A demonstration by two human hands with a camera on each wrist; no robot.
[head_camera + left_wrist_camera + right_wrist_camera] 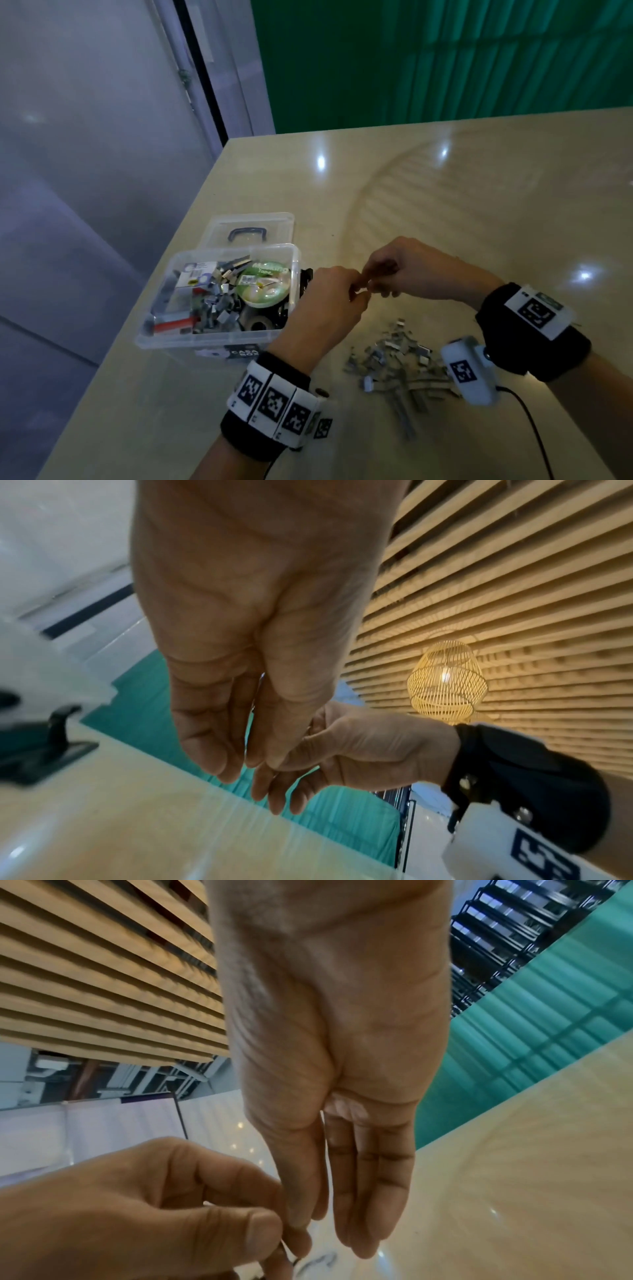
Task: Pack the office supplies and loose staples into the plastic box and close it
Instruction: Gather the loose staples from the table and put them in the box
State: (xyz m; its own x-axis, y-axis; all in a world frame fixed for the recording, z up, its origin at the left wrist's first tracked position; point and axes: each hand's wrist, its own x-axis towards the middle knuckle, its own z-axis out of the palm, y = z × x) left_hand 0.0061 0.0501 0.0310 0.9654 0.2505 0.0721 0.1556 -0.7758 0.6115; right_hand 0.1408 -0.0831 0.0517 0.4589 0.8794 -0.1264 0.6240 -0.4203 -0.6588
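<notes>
Both hands, left (pixel 337 294) and right (pixel 404 270), pinch something tiny, probably staples (pixel 394 359); carry it low over the box (pixel 219 337) at the table's left edge before letting go.

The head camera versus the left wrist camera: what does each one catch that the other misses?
Only the head view shows the clear plastic box standing open and filled with a green roll of tape and other supplies, its clear lid with a dark handle lying behind it, and the pile of grey loose staples on the beige table. Only the left wrist view shows a woven wicker lamp against a slatted wooden wall. Both show the left hand and right hand meeting fingertip to fingertip above the table.
</notes>
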